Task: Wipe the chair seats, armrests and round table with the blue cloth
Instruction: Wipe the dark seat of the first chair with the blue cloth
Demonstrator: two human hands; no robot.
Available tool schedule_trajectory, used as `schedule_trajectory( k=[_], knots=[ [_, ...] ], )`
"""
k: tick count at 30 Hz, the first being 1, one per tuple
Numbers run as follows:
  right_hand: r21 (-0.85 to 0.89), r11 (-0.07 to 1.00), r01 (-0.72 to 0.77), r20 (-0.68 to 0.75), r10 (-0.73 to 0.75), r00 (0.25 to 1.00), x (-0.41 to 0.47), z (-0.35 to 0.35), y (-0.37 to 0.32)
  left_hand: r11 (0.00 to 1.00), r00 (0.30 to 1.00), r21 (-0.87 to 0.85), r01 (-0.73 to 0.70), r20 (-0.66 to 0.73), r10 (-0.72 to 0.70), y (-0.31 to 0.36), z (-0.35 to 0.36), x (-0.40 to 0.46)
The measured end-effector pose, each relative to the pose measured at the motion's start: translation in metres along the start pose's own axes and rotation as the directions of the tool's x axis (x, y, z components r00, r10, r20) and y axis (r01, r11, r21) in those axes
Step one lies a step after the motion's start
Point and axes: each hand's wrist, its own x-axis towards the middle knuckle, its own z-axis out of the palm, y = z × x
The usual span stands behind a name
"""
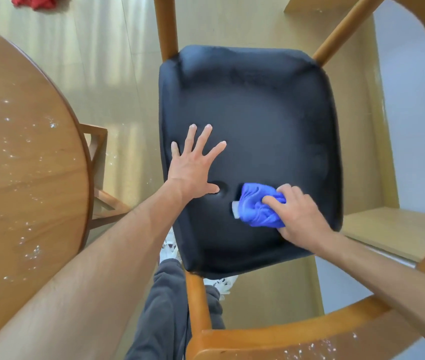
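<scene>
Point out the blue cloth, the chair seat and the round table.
blue cloth [256,210]: head view, its bunched middle.
chair seat [258,113]: head view, bare black cushion centre.
round table [24,165]: head view, speckled wooden top.

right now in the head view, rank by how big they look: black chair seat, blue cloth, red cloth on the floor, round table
1. black chair seat
2. round table, cropped and nearer the camera, so unsure against the seat
3. blue cloth and red cloth, not ranked: the red one is cropped and farther
</scene>
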Motion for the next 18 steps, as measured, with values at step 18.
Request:
schedule_trajectory(
  k=[18],
  knots=[
    [0.179,0.768,-0.615,-0.047,0.631,0.774,0.119,-0.044,0.125,0.998,0.998,-0.022,0.051,-0.045,-0.051,0.004,0.008,0.004]
  ],
)
